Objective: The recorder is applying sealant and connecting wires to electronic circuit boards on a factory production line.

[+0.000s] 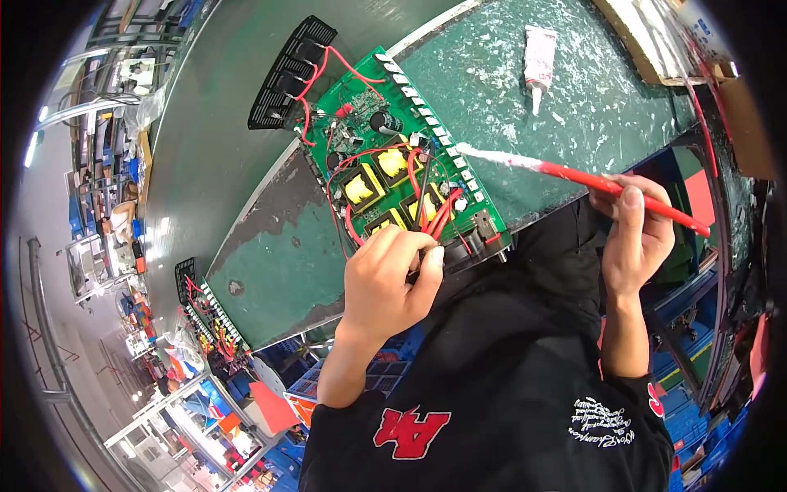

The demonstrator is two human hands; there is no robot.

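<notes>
Green circuit board [392,196] at 12 o'clock: could not see its 7 o'clock corner behind left hand [384,283]. Saw that hand curled near red wires [443,215]; could not tell whether gripping, fingertips hidden. Found right hand [635,236] at 3 o'clock, pinched closed on red stick [578,176], white-coated end at board's edge, contact unclear. Logged left forearm [348,361] angled toward 1 o'clock, right forearm [626,336] toward 12.
</notes>
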